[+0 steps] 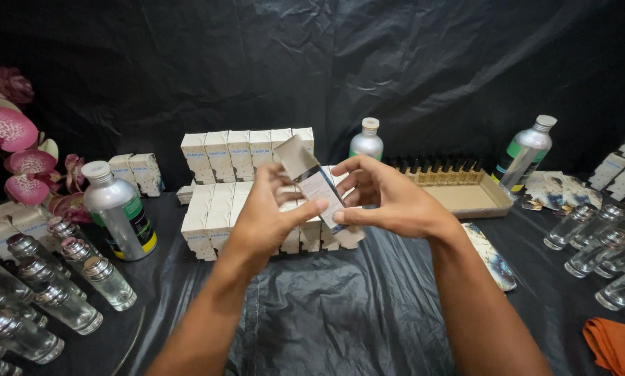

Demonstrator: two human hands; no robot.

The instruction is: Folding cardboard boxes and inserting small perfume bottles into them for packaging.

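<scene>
Both hands meet at centre, above the black plastic-covered worktop (340, 313). The left hand (267, 219) and right hand (389, 198) have fingers clamped on a small cream cardboard carton (314, 182), its top flap open and tilted toward eleven o'clock. At twelve o'clock, just behind, stand stacked rows of matching cream boxes (218, 188). My worry: a careless elbow could topple those stacks, or a hard squeeze could crush the carton.

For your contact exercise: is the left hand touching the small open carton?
Touching. The head view shows the left hand with its thumb pressed on the small carton, which the right hand also grips.
</scene>
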